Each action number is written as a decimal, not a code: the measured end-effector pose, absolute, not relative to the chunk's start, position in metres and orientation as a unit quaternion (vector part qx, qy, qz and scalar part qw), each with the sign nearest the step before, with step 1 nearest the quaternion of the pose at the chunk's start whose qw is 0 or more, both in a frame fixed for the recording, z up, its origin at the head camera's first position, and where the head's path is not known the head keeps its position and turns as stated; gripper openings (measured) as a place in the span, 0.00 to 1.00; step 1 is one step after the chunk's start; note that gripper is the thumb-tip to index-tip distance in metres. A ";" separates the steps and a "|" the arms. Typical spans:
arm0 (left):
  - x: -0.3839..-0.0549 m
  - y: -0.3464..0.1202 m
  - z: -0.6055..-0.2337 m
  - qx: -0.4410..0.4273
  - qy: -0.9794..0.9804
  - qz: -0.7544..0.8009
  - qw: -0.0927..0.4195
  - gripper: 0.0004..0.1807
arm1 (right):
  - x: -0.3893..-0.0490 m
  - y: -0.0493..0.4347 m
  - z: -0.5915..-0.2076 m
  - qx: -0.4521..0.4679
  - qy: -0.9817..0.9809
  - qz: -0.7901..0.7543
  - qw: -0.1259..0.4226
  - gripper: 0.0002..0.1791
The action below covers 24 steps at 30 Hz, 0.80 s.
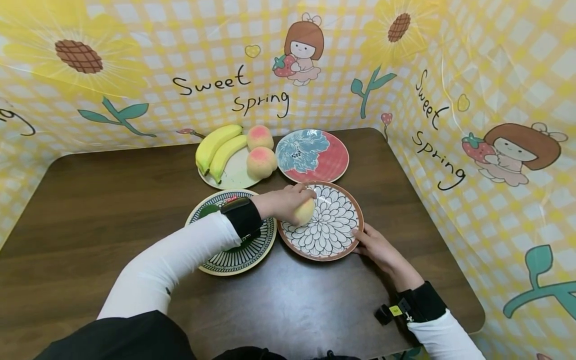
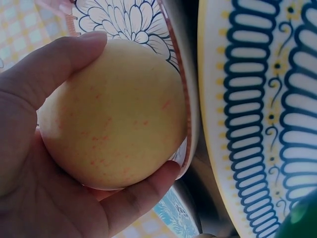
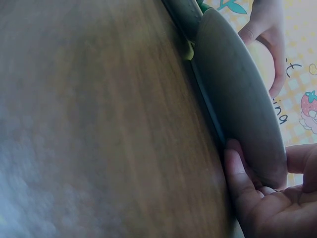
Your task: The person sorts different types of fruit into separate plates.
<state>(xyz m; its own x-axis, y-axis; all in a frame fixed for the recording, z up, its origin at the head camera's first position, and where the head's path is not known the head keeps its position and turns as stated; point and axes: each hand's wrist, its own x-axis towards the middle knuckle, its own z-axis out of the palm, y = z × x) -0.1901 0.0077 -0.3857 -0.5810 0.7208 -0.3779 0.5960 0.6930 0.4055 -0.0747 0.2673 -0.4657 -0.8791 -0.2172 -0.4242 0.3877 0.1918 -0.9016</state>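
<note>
My left hand (image 1: 288,204) holds a pale yellow peach (image 1: 304,212) over the left part of a petal-patterned plate with a brown rim (image 1: 330,220). In the left wrist view the peach (image 2: 116,116) shows small red specks, with thumb and fingers curled round it. At the plate's right edge, my right hand (image 1: 375,245) pinches the rim. The right wrist view shows the plate's grey underside (image 3: 237,99), with fingers of the right hand (image 3: 272,203) on both faces of the rim.
Left of it, beneath my left forearm, a blue-patterned plate (image 1: 238,265) bears a partly hidden green thing (image 1: 209,210). Behind, bananas (image 1: 220,147) and two peaches (image 1: 261,162) lie on a pale plate (image 1: 236,172). A red and blue flower plate (image 1: 335,155) stands back right, near the patterned cloth wall.
</note>
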 end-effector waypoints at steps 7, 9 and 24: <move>-0.189 0.010 -0.390 0.375 0.882 0.114 0.263 0.47 | -0.074 0.267 -0.465 0.047 0.730 -0.638 0.240 0.33; -0.188 0.011 -0.390 0.379 0.880 0.114 0.262 0.46 | -0.074 0.267 -0.464 0.049 0.730 -0.638 0.241 0.34; -0.187 0.021 -0.394 0.409 0.874 0.081 0.249 0.46 | -0.076 0.268 -0.465 0.051 0.729 -0.639 0.240 0.33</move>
